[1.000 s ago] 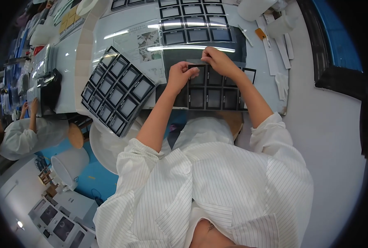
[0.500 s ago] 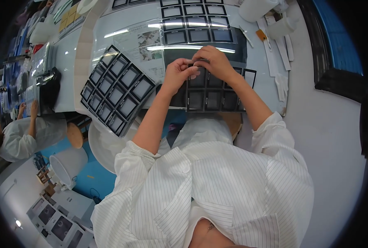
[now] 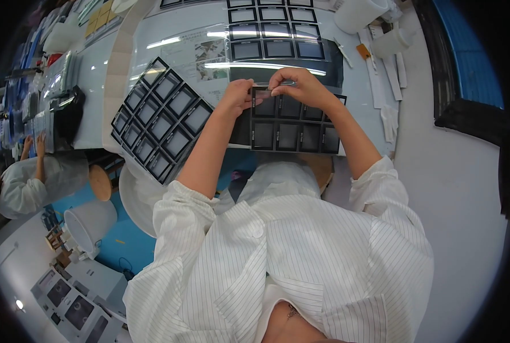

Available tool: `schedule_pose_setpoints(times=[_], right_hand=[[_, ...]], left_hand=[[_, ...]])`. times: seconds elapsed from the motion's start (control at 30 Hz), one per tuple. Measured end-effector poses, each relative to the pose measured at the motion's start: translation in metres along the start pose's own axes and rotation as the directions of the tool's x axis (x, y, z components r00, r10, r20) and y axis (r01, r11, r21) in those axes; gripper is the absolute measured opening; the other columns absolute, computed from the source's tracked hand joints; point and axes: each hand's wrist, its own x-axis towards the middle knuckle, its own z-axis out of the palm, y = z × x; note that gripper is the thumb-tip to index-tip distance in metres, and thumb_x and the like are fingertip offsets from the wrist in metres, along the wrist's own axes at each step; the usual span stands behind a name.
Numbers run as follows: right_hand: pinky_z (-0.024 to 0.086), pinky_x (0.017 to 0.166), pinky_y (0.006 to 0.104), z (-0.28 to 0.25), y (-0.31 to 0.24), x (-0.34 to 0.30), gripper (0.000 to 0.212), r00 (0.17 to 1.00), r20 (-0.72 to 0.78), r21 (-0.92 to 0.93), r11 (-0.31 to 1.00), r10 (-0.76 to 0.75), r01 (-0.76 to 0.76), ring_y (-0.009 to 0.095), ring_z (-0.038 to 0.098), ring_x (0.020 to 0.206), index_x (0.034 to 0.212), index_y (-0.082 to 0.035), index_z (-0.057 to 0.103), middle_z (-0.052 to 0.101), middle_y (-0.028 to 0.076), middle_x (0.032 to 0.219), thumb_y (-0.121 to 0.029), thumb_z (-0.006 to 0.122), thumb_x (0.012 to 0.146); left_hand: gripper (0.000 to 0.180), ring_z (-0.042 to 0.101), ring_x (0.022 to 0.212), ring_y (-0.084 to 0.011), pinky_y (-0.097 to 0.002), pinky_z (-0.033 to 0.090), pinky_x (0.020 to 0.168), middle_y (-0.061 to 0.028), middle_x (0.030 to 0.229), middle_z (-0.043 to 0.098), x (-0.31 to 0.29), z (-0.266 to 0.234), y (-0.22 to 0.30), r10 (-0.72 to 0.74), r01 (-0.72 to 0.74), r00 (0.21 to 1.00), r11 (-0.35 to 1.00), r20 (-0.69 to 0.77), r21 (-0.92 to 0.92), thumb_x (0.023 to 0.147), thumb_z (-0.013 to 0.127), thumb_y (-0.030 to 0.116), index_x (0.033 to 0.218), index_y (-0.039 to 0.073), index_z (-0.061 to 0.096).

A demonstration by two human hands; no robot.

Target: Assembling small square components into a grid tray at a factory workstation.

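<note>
A dark sheet (image 3: 287, 136) divided by black frames into rectangular panes lies at the table's front edge before me. My left hand (image 3: 237, 98) grips its upper left corner, with some fingers under the sheet and partly visible through a pane. Just to the right, my right hand (image 3: 300, 88) pinches thumb and forefinger together at the sheet's top edge. What sits between those fingertips is too small to make out. The right wrist and forearm cover the sheet's upper right part.
Left of my arm, a tilted stack of similar black-framed sheets (image 3: 162, 119) overhangs the table edge. Another framed sheet (image 3: 275, 31) lies farther back on a dark mat (image 3: 336, 68). White containers (image 3: 360, 14) and a white glove (image 3: 390, 121) lie right. A co-worker (image 3: 34, 177) sits far left.
The framed sheet has shifted slightly left. My hands, close together before, have parted a little, and the sheet's upper left corner now shows between them.
</note>
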Motion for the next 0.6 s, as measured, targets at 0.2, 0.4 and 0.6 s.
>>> schedule_pose_setpoints(times=[0.2, 0.4, 0.6], right_hand=[[0.051, 0.077, 0.0256, -0.028, -0.037, 0.003, 0.017, 0.934, 0.298, 0.188, 0.947, 0.199, -0.262, 0.011, 0.063, 0.081, 0.102, -0.002, 0.062, 0.066, 0.004, 0.087, -0.008, 0.066, 0.087], [0.049, 0.086, 0.0292, -0.030, 0.030, 0.006, 0.021, 0.908, 0.367, 0.103, 0.961, 0.205, -0.258, 0.014, 0.062, 0.088, 0.102, -0.001, 0.063, 0.066, 0.003, 0.086, -0.016, 0.067, 0.088], [0.048, 0.073, 0.0265, -0.048, 0.018, 0.015, 0.019, 0.863, 0.433, 0.033, 0.952, 0.260, -0.303, 0.011, 0.057, 0.075, 0.089, -0.001, 0.064, 0.061, 0.001, 0.080, -0.021, 0.063, 0.091]], left_hand=[[0.023, 0.069, 0.070, -0.0232, -0.0308, 0.056, 0.059, -0.0114, 0.082, 0.066, 0.009, -0.003, -0.011, 0.091, -0.073, 0.990, 0.984, -0.109, 0.161, 0.101, 0.042, 0.024, 0.096, 0.003, 0.051], [0.028, 0.067, 0.062, -0.0243, -0.0340, 0.049, 0.049, -0.0135, 0.068, 0.062, 0.012, 0.019, -0.019, 0.495, -0.294, 0.857, 0.699, -0.144, 0.652, 0.103, 0.036, 0.028, 0.093, 0.003, 0.045], [0.024, 0.062, 0.062, -0.0384, -0.0487, 0.047, 0.053, -0.0184, 0.067, 0.062, 0.023, 0.008, -0.042, 0.854, -0.097, 0.514, 0.155, -0.084, 0.983, 0.101, 0.042, 0.027, 0.091, 0.005, 0.043]])
